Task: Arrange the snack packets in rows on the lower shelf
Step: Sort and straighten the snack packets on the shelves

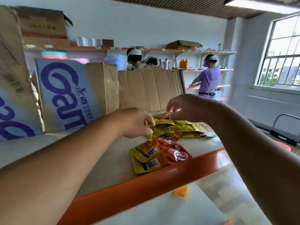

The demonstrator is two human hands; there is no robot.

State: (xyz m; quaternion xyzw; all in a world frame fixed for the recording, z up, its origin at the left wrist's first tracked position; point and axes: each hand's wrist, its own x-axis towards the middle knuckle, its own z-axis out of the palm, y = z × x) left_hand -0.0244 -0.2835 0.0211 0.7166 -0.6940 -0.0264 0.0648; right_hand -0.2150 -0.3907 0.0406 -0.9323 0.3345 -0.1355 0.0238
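Several yellow and red snack packets lie on a white shelf [113,164] with an orange front edge. A row of yellow packets [180,129] sits further back, and two yellow-and-red packets [155,153] lie overlapped nearer the edge. My left hand [138,122] pinches the left end of a yellow packet in the back row. At the far end of that row, my right hand [183,108] pinches the top of an orange-gold packet [164,115].
Cardboard boxes [146,88] stand along the back of the shelf, one with blue lettering [65,93]. A lower white shelf [162,208] shows below the orange edge, with a small orange thing [181,191] on it. Two people stand at far wall shelves.
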